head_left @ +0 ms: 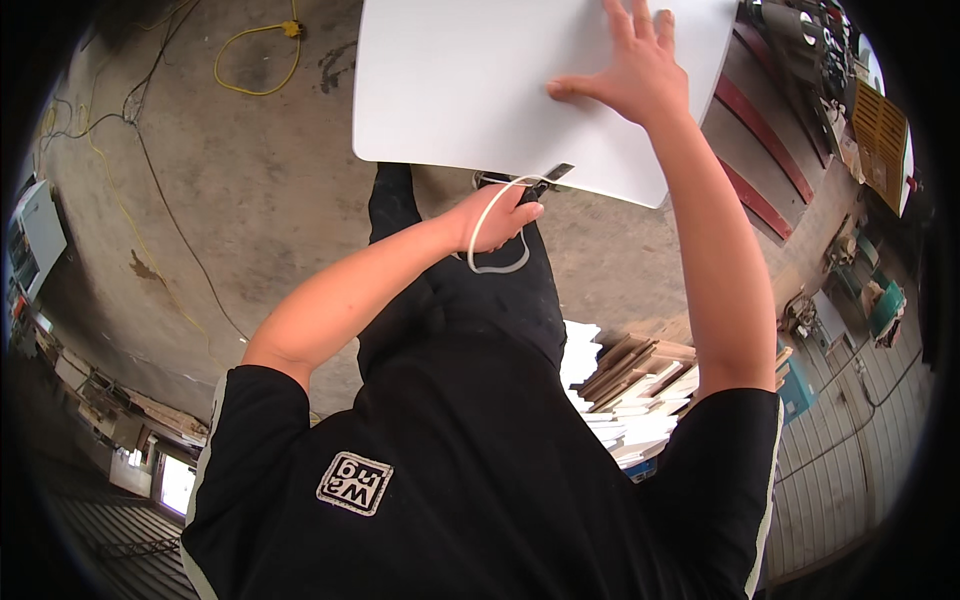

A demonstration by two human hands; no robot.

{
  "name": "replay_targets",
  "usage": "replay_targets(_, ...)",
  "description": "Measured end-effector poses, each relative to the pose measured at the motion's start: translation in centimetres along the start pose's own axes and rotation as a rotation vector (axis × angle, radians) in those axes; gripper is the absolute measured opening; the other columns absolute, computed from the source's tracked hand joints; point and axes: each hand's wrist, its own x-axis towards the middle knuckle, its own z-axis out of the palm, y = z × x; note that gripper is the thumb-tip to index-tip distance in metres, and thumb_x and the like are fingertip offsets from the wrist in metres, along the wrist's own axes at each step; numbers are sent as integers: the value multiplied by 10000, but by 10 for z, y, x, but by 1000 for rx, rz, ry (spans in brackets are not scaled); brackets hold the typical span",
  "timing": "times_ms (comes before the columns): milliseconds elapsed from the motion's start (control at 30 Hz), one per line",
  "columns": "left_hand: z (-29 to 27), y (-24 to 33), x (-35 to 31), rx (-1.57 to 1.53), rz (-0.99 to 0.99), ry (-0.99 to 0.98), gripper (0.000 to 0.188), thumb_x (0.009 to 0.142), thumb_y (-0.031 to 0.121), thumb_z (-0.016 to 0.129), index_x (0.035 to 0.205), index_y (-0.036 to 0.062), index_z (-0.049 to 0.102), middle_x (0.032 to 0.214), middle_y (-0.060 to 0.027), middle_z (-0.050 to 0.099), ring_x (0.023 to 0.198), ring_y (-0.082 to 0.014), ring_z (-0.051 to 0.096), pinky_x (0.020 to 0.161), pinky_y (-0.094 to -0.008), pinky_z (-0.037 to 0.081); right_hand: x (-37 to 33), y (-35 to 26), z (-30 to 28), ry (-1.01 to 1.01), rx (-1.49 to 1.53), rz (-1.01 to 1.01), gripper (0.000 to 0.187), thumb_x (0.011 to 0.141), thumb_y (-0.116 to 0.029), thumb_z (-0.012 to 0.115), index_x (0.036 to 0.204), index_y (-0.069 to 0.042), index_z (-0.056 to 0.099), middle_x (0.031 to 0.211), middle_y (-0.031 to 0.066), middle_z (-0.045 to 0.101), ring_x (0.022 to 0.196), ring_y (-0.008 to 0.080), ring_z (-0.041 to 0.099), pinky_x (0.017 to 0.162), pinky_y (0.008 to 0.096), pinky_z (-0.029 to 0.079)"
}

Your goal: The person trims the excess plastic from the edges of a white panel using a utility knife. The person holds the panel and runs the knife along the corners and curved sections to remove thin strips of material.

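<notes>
A large white panel (pixel 470 80) with rounded corners fills the top middle. My right hand (pixel 640 75) lies flat on it, thumb and fingers spread. At the panel's near edge, my left hand (pixel 495 222) is closed round a dark-handled tool with a flat blade-like end (pixel 558 172), which touches or lies close to that edge. Its exact kind is not clear, and the fingers hide most of the handle. A thin white strip (pixel 478 262) loops around my left hand and hangs below it. Whether the strip is also gripped does not show.
Stacked wooden and white boards (pixel 640 385) stand to my right. Dark red metal bars (pixel 765 130) lie beyond the panel's right side. A yellow cord (pixel 255 93) and a dark cable (pixel 170 180) run over the concrete floor (pixel 290 170) at left.
</notes>
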Motion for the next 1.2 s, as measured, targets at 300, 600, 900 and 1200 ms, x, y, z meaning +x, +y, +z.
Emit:
replay_targets(300,71,12,62,-36,50,18,277,1144,254,538,965,48,485,702,-7,524,518,-107,502,507,-309,473,-16,-4,-22,5,78,-31,1510,588,-735,960,1761,-119,234,1827,227,189,1655,553,158,1335,608,272)
replay_targets(600,179,16,124,-304,84,166,319,1140,310,579,1014,32,485,709,-58,573,510,-167,565,495,-368,493,-13,-12,-39,-227,96,40,1517,591,-755,951,1765,-127,224,1840,190,169,1664,543,130,1297,677,310)
replay_targets(900,212,11,134,-557,178,188,289,1142,274,595,1045,25,484,775,-53,588,528,-144,550,510,-361,507,1,1,8,65,-26,-54,1522,599,-775,940,1755,-83,232,1826,235,185,1653,573,132,1325,636,275)
replay_targets(1200,138,-109,22,-526,52,306,450,1181,456,492,1254,43,656,807,0,587,582,-78,488,555,-264,449,-21,4,2,258,155,-140,1265,733,-628,916,1724,-113,322,1797,221,283,1658,507,217,1339,626,245)
